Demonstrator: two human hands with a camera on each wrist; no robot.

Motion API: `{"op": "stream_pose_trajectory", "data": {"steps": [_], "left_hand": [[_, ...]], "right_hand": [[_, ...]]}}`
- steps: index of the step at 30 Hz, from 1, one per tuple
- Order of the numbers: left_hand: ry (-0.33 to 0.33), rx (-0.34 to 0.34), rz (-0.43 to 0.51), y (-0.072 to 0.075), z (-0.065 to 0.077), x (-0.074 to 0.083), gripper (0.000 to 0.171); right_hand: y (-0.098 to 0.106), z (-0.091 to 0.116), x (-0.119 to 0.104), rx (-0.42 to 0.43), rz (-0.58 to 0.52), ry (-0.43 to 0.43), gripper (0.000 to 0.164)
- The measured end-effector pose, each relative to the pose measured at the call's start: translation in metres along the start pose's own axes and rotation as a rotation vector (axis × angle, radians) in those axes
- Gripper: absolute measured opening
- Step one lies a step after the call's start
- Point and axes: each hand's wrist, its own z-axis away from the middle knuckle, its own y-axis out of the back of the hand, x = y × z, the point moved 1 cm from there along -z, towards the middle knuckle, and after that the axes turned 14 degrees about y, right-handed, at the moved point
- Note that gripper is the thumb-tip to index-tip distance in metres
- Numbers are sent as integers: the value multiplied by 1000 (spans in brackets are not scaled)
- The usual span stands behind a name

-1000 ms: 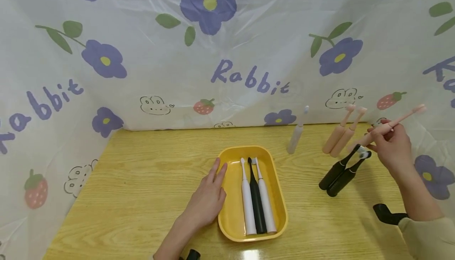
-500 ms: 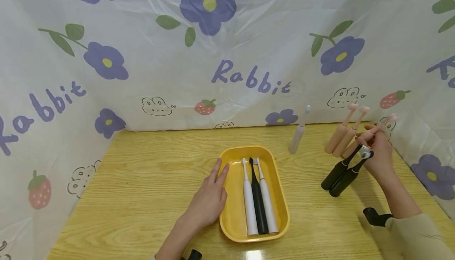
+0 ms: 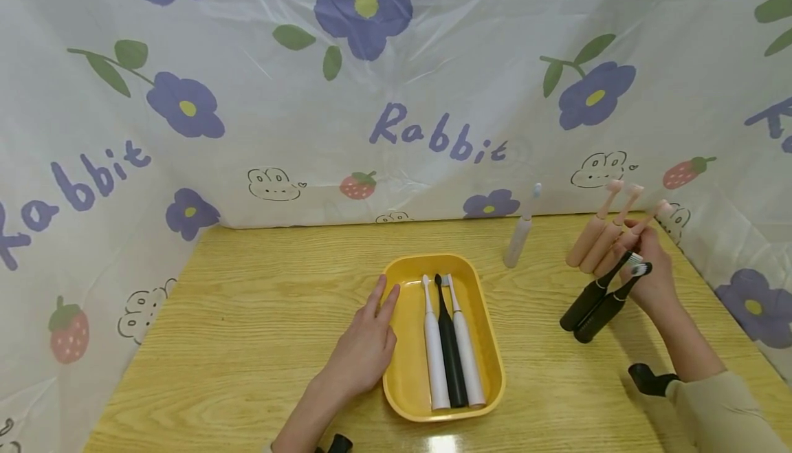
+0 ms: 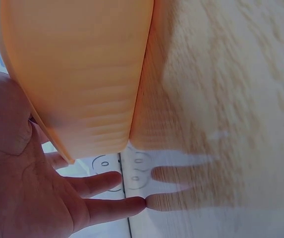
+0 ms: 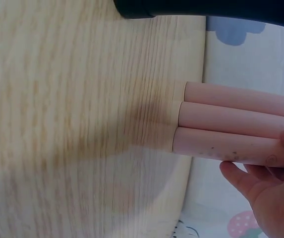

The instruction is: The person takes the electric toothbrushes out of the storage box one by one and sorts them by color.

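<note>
My right hand (image 3: 656, 278) pinches a pink electric toothbrush (image 5: 216, 145), which stands upright side by side with two other pink toothbrushes (image 3: 586, 240). In the right wrist view the three handles lie close against one another, bases on the table. Part of the held brush is hidden behind my fingers and the black toothbrushes (image 3: 597, 312) in the head view. My left hand (image 3: 361, 353) rests with straight fingers on the left rim of a yellow tray (image 3: 401, 377). Inside the tray lie two white toothbrushes (image 3: 436, 360) with a black toothbrush (image 3: 454, 363) between them.
A pale toothbrush (image 3: 517, 241) stands alone at the back, between the tray and the pink group. The two black toothbrushes stand in front of the pink ones, close to my right wrist. A patterned cloth (image 3: 297, 116) hangs along the back edge of the wooden table (image 3: 260, 315).
The right hand has moved left with the pink toothbrush, turning it from tilted to nearly upright and bringing it against the other two. The left hand and tray have stayed put.
</note>
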Motion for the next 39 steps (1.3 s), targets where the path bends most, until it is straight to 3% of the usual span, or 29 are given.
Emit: {"op": "stream_pose_trajectory", "data": {"steps": [12,18,23,30,39], "left_hand": [[4,2,0,-1,0,-1,62],[10,1,0,0,0,-1,61],[10,5,-1,1,1,0,62],[2,11,-1,2,1,1,62],[-1,11,-3,1,1,0,61]], "right_hand": [[0,1,0,-48,-70,-86,64],[1,2,1,-50,-95,-89,70],[12,8,-2,-34,-119,-72,78],[32,14,-23,31,-133,-155,70],[56,21,-61,79,-121,-86,72]]}}
